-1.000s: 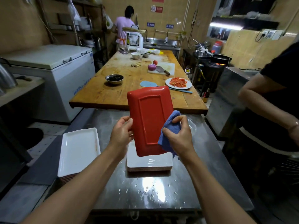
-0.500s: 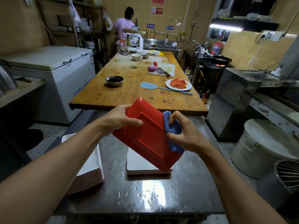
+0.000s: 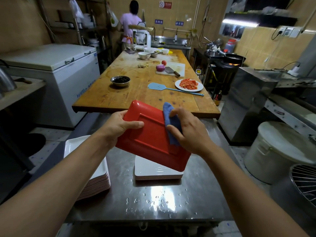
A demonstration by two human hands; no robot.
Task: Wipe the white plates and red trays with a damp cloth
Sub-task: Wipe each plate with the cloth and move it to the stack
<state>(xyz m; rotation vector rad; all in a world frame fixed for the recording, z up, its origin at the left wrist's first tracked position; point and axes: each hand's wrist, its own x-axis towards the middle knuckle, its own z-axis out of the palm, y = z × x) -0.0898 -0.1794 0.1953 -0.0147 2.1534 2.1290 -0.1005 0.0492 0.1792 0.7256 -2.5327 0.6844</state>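
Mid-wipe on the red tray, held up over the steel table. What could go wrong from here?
1. The left hand grips the red tray by one edge only; pressure from the blue cloth under the right hand could twist it loose.
2. It would drop onto the white plate stack below.
3. Water droplets on the steel table could re-wet wiped pieces.

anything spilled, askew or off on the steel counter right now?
Water droplets lie scattered on the near edge of the steel counter, looking like splashes from wiping. The left stack of white plates overhangs the counter's left edge. The red tray is tilted only because both hands hold it.
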